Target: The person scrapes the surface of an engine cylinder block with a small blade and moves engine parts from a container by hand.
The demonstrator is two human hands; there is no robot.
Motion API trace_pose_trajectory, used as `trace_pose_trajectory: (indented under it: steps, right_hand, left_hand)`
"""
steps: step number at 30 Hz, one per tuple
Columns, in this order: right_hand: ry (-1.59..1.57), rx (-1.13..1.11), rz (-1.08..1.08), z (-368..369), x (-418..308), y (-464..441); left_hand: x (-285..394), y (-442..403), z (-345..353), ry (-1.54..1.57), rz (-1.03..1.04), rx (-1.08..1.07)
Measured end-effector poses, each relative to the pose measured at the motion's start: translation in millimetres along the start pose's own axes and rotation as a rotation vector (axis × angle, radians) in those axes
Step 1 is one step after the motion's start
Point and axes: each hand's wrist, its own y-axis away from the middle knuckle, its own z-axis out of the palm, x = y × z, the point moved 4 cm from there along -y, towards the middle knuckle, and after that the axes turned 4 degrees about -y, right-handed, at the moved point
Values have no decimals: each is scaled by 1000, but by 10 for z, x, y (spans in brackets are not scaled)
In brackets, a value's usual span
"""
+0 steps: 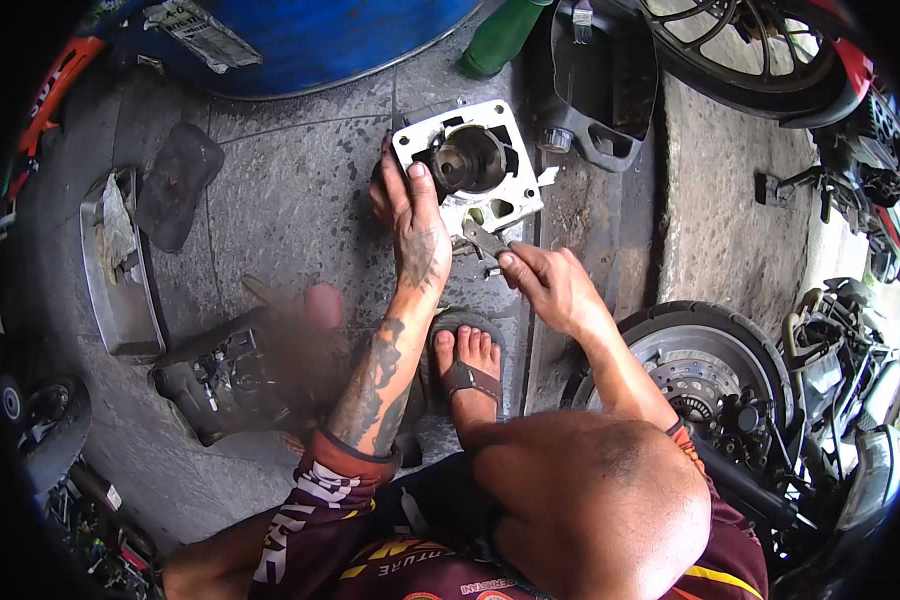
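Note:
A motorcycle engine cylinder block (516,190) with a pale flat gasket face and a round dark bore is tilted up in front of me. My left hand (420,225) grips its left side, thumb along the face and fingers around the far side. In my right hand (555,285) is a flat metal scraper blade (483,238), pinched between thumb and fingers. Its tip touches the lower edge of the block's face, beside the small openings there. Whether the block rests on the floor is hard to tell.
A blue drum (310,50), a green bottle (500,40) and a cut-open black jug (600,100) stand beyond the block. At left lie a metal tray (120,325) and engine parts (230,385). Motorcycle wheels (695,365) are at right. My sandalled foot (468,375) is just below.

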Motion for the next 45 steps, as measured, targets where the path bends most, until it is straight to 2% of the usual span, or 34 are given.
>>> trace_pose_trajectory:
  steps: [6,9,11,13,15,18,19,21,22,25,27,29,30,31,33,35,36,39,41,42,43,45]
  right_hand:
    - [-96,-8,-139,128,-88,-172]
    - [-18,-119,-156,-30,-103,-134]
    - [-61,-107,-159,-60,-51,-80]
    - [-374,164,63,-73,223,-37]
    - [-845,243,140,37,389,80]
    - [-939,370,184,207,269,320]
    - [-925,372,189,281,245,375]
    - [-933,392,225,407,276,447]
    - [-946,382,240,452,289,447]
    - [-690,370,171,477,247,401]
    - [-613,369,165,429,224,349]
    - [-393,425,97,339,139,273]
    - [-292,346,132,317,71,278]
    - [-160,311,-6,352,-10,258]
    - [-171,297,9,281,-20,257]
    - [-151,403,64,122,37,191]
    - [-105,347,75,122,16,190]
    - [-2,264,-87,280,4,200]
    - [-165,287,99,136,77,169]
    - [-268,418,80,67,128,118]
    - [-266,422,98,56,145,116]
    - [-99,115,-78,183,-19,187]
  left_hand:
    - [44,-197,-155,-15,109,0]
    - [7,-169,-150,34,45,-63]
    - [-42,-181,-150,59,33,-102]
    - [-92,-217,-164,98,23,-169]
    - [6,-266,-332,-16,82,-120]
    - [112,-450,-420,-22,277,-122]
    - [202,-506,-428,-22,280,-124]
    - [370,-609,-388,-61,279,-267]
    - [448,-638,-375,-180,356,-273]
    - [415,-646,-293,-352,446,-356]
    - [328,-622,-245,-275,420,-359]
    - [277,-574,-264,-202,363,-302]
    - [289,-546,-262,-249,419,-288]
    - [281,-555,-251,-243,418,-280]
    - [230,-541,-254,-264,417,-232]
    - [255,-533,-265,-279,431,-217]
    - [260,-527,-261,-269,420,-208]
    - [228,-512,-234,-247,408,-194]
    - [207,-537,-235,-207,410,-202]
    - [225,-533,-243,-238,409,-208]
    - [229,-530,-252,-235,414,-209]
    - [210,-543,-268,-268,395,-218]
